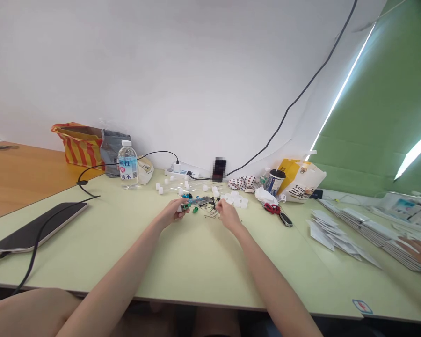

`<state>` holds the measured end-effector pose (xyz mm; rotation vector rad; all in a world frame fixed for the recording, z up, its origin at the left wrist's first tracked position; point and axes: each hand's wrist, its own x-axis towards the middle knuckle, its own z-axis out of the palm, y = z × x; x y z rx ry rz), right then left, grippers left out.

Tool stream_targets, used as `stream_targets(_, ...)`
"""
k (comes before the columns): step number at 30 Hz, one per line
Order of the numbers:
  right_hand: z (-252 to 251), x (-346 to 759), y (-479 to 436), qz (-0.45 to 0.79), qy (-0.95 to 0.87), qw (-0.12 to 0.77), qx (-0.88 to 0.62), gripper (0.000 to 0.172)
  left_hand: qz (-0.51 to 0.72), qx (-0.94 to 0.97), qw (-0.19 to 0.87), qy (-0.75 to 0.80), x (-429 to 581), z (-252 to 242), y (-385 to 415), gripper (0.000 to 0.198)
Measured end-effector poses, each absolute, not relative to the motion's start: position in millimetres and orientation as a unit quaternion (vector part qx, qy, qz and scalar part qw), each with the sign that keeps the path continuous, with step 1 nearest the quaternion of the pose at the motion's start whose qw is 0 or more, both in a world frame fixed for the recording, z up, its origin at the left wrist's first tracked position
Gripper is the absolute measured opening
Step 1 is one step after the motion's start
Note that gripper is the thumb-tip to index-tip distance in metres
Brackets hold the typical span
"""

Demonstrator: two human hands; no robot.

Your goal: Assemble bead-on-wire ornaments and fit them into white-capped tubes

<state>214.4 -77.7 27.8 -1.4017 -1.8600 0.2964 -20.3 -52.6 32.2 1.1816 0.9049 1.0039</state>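
Observation:
My left hand (172, 212) is closed round a small white part with a green end (185, 206), its exact kind too small to tell. Just right of it a loose green piece (195, 209) lies on the table. With fingertips pinched, my right hand (228, 215) is at the edge of a pile of small black parts (213, 201) and thin metal pieces (210, 215); whatever is between its fingers is hidden. Blue pieces (187, 196) lie beyond my left hand. White plastic caps (236, 200) are heaped behind my right hand, and clear tubes with white ends (177, 185) lie farther back.
A water bottle (127, 166) and striped bag (80, 145) stand back left; a tablet (38, 227) with a cable lies left. Red-handled scissors (272, 208), a cup (276, 181) and paper bag (300, 180) are right. Another person's hand (419, 252) touches stacked white packets (382, 236).

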Motion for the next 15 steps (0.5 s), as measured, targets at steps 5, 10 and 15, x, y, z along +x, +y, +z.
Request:
stream_targets(5, 43.3, 223.1, -76.4, 0.293, -0.654, 0.529, -0.454, 0.022, 0.382, 0.533, 0.632, 0.413, -15.4, 35.3, -58.4, 0.031)
stream_targets(10, 41.2, 219.9, -80.6, 0.379, -0.651, 0.498, -0.430, 0.029, 0.350, 0.578, 0.637, 0.371, -12.7, 34.2, -63.9, 0.029)
stream_targets(15, 44.2, 219.0, -82.8, 0.410, -0.626, 0.511, -0.423, 0.030, 0.327, 0.611, 0.628, 0.355, -13.8, 37.6, -71.3, 0.032)
